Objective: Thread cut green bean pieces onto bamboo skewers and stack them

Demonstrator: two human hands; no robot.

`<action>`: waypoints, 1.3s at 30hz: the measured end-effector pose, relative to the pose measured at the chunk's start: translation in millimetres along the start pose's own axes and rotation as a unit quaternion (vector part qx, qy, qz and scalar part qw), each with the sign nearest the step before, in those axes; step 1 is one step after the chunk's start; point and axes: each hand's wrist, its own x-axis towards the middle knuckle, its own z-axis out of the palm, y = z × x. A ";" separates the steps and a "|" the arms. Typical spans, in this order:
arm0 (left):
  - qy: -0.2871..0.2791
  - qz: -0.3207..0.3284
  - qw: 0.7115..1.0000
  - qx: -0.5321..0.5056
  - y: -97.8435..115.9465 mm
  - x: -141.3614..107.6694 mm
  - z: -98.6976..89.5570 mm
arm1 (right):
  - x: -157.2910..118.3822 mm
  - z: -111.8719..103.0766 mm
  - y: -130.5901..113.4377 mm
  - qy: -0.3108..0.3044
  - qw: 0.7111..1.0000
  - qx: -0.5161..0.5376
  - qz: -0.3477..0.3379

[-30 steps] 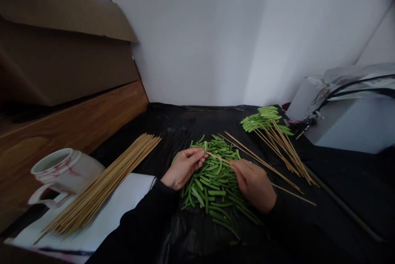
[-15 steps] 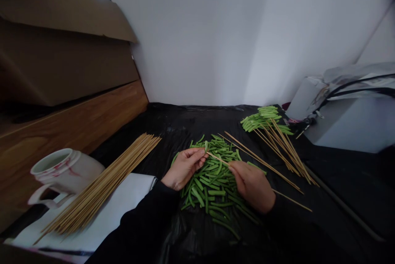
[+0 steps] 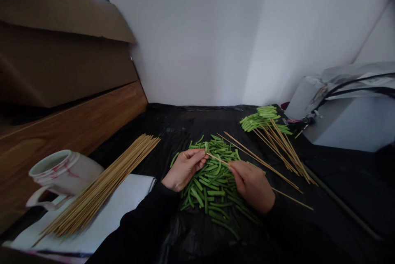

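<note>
My left hand (image 3: 184, 169) pinches a short piece of green bean (image 3: 206, 146) between thumb and fingers. My right hand (image 3: 253, 186) is closed around a thin bamboo skewer (image 3: 218, 159). The skewer's tip meets the bean at my left fingertips; how deep it has gone in I cannot tell. Its other end sticks out behind my right wrist. Below both hands spreads a pile of cut green beans (image 3: 216, 193) on black plastic sheeting (image 3: 188, 122). Beyond, to the right, lie skewers threaded with green beans (image 3: 261, 118), their bare sticks (image 3: 285, 150) pointing toward me.
Two loose skewers (image 3: 262, 162) lie right of the pile. At left, a thick bundle of skewers (image 3: 106, 183) rests across white paper (image 3: 131, 190), beside a tilted white mug (image 3: 70, 173). A cardboard box (image 3: 68, 66) stands behind; a pale box (image 3: 348, 124) sits at right.
Both hands hold nearly the same pose, with the bean and skewer still between them. The whole view has shifted very slightly.
</note>
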 end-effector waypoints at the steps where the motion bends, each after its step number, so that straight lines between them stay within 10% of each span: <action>1: 0.001 -0.001 1.000 0.000 0.0 -0.1 0.1 | 0.0 -0.4 -0.6 -0.006 1.000 0.001 0.003; 31: -0.016 -0.009 1.000 0.024 -4.4 -4.2 9.1 | 2.3 -3.4 -5.3 -0.057 0.998 0.018 0.012; 39: -0.016 -0.008 0.999 0.039 -4.8 -6.8 14.6 | 3.1 -1.5 -9.5 0.014 1.000 0.015 -0.003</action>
